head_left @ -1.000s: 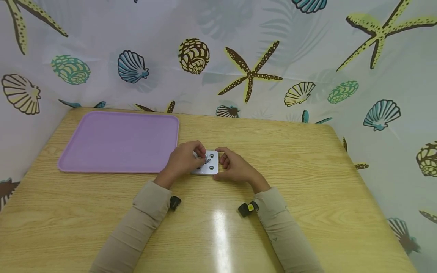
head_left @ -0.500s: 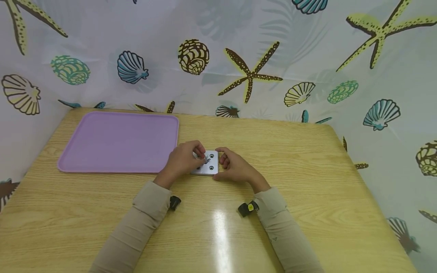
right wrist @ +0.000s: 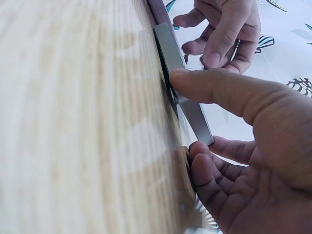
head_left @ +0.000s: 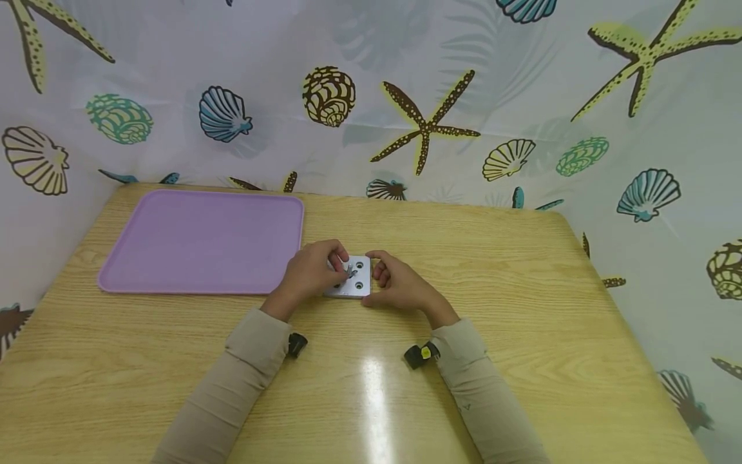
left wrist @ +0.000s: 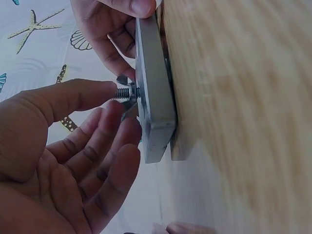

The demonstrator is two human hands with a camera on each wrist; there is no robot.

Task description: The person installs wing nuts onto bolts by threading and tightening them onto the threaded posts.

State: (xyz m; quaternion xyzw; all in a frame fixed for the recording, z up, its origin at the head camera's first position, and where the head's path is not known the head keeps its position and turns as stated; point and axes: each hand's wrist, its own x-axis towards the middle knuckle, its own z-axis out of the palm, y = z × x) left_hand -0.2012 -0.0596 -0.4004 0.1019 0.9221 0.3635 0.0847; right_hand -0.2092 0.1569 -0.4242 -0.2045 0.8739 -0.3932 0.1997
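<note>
A square silver metal plate with round countersunk holes lies just above the tabletop. From its middle rises a threaded bolt carrying a wing nut. My left hand covers the plate's left part and pinches the wing nut between thumb and fingers; the other fingers are loosely bent in the left wrist view. My right hand grips the plate's right end, thumb on the near edge and index finger at the far edge. In the right wrist view the plate's side shows, and a narrow gap separates it from the table.
A purple tray stands at the left back of the wooden table, close to my left hand. A white cloth printed with shells and starfish hangs behind and at the sides. Black wrist cameras sit below both hands.
My left fingers have shifted slightly around the wing nut, and its wings show at a slightly different angle. The plate and my right hand stay in place.
</note>
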